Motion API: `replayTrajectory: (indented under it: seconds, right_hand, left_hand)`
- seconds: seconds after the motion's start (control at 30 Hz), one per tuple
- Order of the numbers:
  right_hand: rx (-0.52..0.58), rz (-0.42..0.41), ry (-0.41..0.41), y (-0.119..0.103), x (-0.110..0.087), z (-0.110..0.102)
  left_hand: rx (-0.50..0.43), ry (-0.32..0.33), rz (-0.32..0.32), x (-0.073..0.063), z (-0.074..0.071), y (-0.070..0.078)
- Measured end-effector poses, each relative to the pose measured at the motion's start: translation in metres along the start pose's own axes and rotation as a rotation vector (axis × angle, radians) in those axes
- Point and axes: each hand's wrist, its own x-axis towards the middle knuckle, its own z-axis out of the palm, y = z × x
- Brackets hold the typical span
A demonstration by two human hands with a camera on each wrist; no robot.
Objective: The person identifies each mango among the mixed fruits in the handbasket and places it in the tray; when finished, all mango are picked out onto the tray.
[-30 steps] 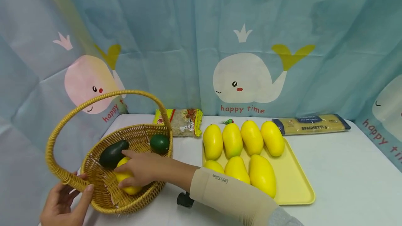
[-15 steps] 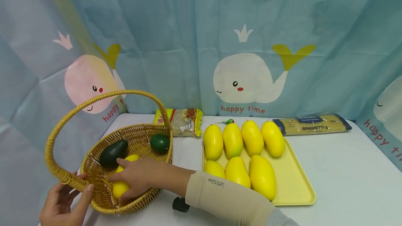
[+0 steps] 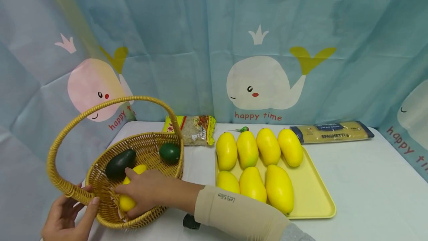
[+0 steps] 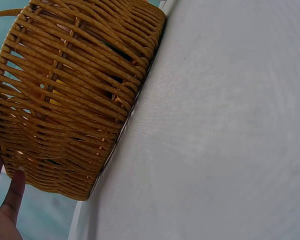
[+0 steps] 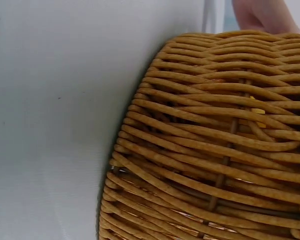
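Note:
In the head view a wicker basket (image 3: 115, 224) with a tall arched handle stands at the left. My left hand (image 3: 68, 218) grips it where the handle meets the rim, thumb in front. Inside the basket, my right hand (image 3: 148, 190) holds a yellow mango (image 3: 127, 203), which its fingers partly cover. A dark green avocado (image 3: 120, 164) lies beyond the mango, and a rounder green fruit (image 3: 169, 153) sits by the far right wall. The wrist views show mainly the basket's woven outside (image 4: 75, 90), with left fingertips at its edge; the right hand's grip is hidden there.
A yellow tray (image 3: 311, 196) with several mangoes (image 3: 247, 150) stands right of the basket, partly behind the right forearm. Along the back lie a yellow bag of food (image 3: 197, 131), a small green and red item (image 3: 243, 129) and a spaghetti pack (image 3: 331, 133). A patterned curtain hangs behind.
My right hand and the mango have moved slightly left and toward the near side of the basket, mostly in the first half second. My left hand stays on the basket.

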Motion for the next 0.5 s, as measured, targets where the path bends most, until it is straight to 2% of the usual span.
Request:
replayTrajectory:
  seconds: [0.27,0.5]
  right_hand:
    - [-0.008,-0.032,0.040,0.0007,-0.0023,-0.0002]
    - [-0.074,-0.035,0.072,0.0004,-0.0036,-0.0001]
  left_hand:
    - [-0.011,-0.001,0.015,0.0010,-0.0009,0.0010]
    - [-0.030,-0.009,0.035,0.0018,-0.0017,0.0000]
